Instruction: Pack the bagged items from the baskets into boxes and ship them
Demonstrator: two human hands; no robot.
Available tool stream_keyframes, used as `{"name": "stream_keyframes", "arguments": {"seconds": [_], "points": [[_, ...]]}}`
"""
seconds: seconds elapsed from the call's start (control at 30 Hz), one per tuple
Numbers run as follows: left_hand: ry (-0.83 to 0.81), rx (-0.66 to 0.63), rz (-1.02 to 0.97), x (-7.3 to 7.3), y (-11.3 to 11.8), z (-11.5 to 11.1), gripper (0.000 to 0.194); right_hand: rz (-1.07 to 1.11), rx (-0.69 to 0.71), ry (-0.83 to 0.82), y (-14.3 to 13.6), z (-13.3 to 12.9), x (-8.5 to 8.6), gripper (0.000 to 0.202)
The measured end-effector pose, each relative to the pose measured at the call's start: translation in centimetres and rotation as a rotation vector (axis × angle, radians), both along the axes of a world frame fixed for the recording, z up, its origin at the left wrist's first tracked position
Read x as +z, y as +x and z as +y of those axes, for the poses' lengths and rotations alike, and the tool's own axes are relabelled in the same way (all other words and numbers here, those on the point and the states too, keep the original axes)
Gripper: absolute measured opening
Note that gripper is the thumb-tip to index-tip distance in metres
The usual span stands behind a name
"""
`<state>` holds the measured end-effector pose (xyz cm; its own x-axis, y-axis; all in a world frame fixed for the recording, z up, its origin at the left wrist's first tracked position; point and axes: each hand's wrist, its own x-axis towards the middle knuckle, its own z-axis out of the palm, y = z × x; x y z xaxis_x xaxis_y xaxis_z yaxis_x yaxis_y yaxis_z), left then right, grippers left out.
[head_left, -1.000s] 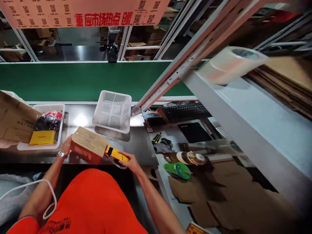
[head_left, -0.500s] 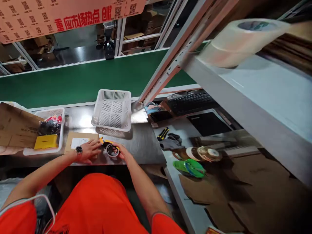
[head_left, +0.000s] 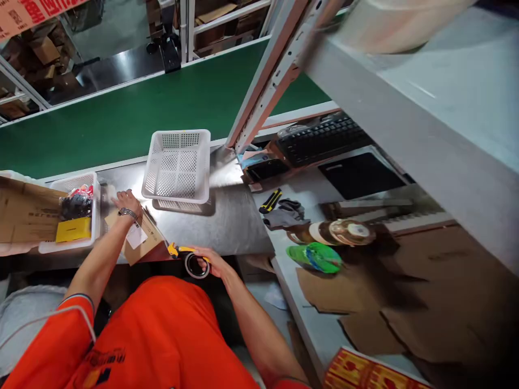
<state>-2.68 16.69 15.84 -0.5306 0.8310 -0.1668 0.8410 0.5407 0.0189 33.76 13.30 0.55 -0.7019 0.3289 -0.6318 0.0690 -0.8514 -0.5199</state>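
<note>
A small cardboard box [head_left: 148, 240] with a white label [head_left: 136, 234] lies turned at an angle at the front edge of the metal table [head_left: 239, 227]. My left hand [head_left: 128, 202], with a watch band at the wrist, is at the box's far left corner, its fingers bent over that end. In my right hand [head_left: 213, 261] is a yellow tape dispenser [head_left: 178, 250] with a dark roll, its front end close to the right side of the box. The fingers wrap round the dispenser's yellow frame.
An empty white basket [head_left: 177, 167] stands behind the box. At the left, another basket [head_left: 96, 216] holds a yellow box and bagged items beside a large carton [head_left: 28, 210]. A metal post [head_left: 275, 75] and shelf [head_left: 385, 119] rise at the right. A green conveyor [head_left: 101, 119] runs behind.
My left hand has moved from the box's right part to its far left corner. The box has turned from square to slanted. The dispenser has shifted slightly right and nearer me, and the view has tilted down.
</note>
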Motion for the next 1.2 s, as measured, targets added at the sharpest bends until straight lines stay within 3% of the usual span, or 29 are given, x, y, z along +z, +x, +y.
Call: {"name": "stream_keyframes", "arguments": {"seconds": [0.07,0.2,0.27,0.37,0.5,0.6,0.7,0.77,0.83,0.93,1.0,1.07,1.13,1.2], "points": [[0.025,-0.177,-0.041,-0.1,0.5,-1.5,0.047,-0.002,-0.021,-0.010,-0.3,0.7,-0.2,0.061],[-0.116,-0.796,-0.264,-1.2,3.0,-6.3,0.057,-0.008,-0.006,-0.032,-0.8,0.9,-0.3,0.059],[-0.216,-0.868,-0.259,-1.8,4.1,-7.2,0.051,-0.025,-0.066,-0.028,-0.7,0.1,-0.2,0.061],[-0.239,-0.613,-0.079,-2.1,4.8,-5.3,0.046,-0.048,-0.146,0.023,-0.1,-1.4,0.1,0.064],[-0.172,-0.255,0.070,-2.6,4.5,-1.4,0.049,-0.040,0.053,0.101,-1.1,-2.5,1.0,0.069],[-0.130,-0.149,0.069,-3.4,4.7,-0.3,0.049,-0.043,0.131,0.229,-5.4,-2.8,2.4,0.065],[-0.095,-0.068,0.058,-3.9,5.4,-0.3,0.051,-0.045,0.307,0.412,-10.8,-3.6,4.3,0.049],[-0.096,-0.028,0.042,-4.0,5.4,-0.3,0.055,-0.043,0.378,0.500,-12.5,-4.2,5.2,0.043],[-0.148,-0.057,-0.027,-3.6,4.2,-0.3,0.064,-0.082,0.390,0.568,-11.6,-4.1,5.7,0.043],[-0.253,-0.143,-0.183,-2.5,0.0,-1.1,0.080,-0.231,0.347,0.630,-6.3,-2.3,5.7,0.061],[-0.283,-0.166,-0.224,-1.9,-3.8,-2.5,0.090,-0.451,0.246,0.720,-2.3,-0.4,5.5,0.081],[-0.340,-0.169,-0.239,-1.8,-7.1,-4.4,0.096,-0.815,0.138,0.912,0.5,1.7,5.2,0.089],[-0.419,-0.155,-0.254,-2.0,-9.1,-6.4,0.098,-1.084,0.093,1.065,1.6,3.3,4.8,0.091],[-0.469,-0.124,-0.255,-2.4,-9.7,-8.2,0.104,-1.156,0.109,1.125,1.5,4.3,4.4,0.088]]}}
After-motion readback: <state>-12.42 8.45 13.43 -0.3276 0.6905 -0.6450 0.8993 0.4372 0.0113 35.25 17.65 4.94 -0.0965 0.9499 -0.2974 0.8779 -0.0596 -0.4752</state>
